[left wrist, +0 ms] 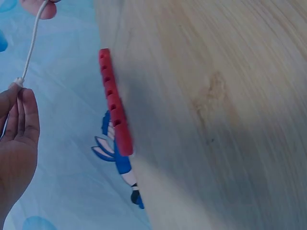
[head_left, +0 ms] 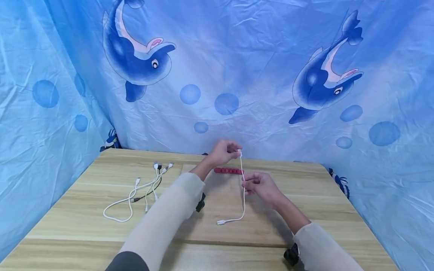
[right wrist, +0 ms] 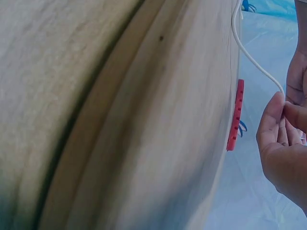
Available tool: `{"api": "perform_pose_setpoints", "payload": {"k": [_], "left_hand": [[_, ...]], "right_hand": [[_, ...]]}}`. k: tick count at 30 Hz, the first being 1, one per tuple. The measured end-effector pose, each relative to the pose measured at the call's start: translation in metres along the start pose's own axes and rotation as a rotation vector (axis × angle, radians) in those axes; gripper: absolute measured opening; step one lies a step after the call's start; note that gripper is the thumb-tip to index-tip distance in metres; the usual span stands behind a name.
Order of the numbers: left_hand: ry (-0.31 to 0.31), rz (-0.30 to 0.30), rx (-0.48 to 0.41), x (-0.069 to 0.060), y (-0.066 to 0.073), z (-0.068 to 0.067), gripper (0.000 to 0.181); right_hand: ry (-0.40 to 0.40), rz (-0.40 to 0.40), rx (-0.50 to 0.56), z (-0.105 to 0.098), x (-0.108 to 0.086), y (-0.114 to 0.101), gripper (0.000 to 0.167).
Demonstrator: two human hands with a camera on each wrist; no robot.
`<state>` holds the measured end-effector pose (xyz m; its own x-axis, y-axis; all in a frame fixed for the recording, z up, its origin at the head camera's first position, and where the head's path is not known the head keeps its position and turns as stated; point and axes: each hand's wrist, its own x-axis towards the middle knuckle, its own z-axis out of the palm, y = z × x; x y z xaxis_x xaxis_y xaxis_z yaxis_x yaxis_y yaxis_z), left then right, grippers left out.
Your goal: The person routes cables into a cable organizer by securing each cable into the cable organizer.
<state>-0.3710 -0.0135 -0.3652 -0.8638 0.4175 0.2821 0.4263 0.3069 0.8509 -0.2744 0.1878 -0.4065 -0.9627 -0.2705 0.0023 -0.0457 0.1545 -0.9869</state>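
In the head view, the left hand (head_left: 223, 152) pinches a white cable (head_left: 244, 197) at its upper plug (head_left: 239, 152), and the right hand (head_left: 263, 188) pinches the cord lower down; both hands' fingers are close together. The cable is in front of the person, over the wooden board (head_left: 210, 231) on the table (head_left: 78, 248). Its long axis runs nearly upright: the upper plug points up, while the lower end curves round so that the lower plug (head_left: 221, 222) points left. A red strip (head_left: 227, 171) lies near the board's far edge. As I judge the progress, one cable is picked out and lifted; the bunch of other cables (head_left: 152, 183) lies untouched at the left.

In the left wrist view, the left fingertips close on the plug end, and the cord slants up to the right fingers at the top edge. The strip's notches show no cable in them.

In the right wrist view, the right thumb and fingers nip the cord, which curves up and left out of view; neither plug shows clearly.
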Motion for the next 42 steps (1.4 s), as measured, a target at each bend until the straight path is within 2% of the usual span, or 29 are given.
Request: {"api": "perform_pose_setpoints", "payload": {"k": [11, 22, 27, 30, 42], "left_hand": [[0.009, -0.051, 0.029, 0.007, -0.021, 0.017, 0.018], [-0.006, -0.043, 0.167, 0.014, -0.028, 0.029, 0.017], [-0.023, -0.04, 0.221, 0.016, -0.034, 0.034, 0.014], [-0.04, -0.049, 0.239, 0.016, -0.033, 0.035, 0.016], [-0.085, -0.086, 0.271, 0.022, -0.039, 0.042, 0.017]], "right_hand": [[0.029, 0.071, -0.023, -0.001, 0.005, 0.007, 0.022], [0.076, 0.17, -0.015, 0.001, 0.011, 0.014, 0.021], [0.064, 0.191, -0.038, -0.001, 0.013, 0.018, 0.02], [0.057, 0.205, -0.05, -0.003, 0.014, 0.017, 0.02], [0.003, 0.237, -0.019, -0.002, 0.018, 0.013, 0.019]]}}
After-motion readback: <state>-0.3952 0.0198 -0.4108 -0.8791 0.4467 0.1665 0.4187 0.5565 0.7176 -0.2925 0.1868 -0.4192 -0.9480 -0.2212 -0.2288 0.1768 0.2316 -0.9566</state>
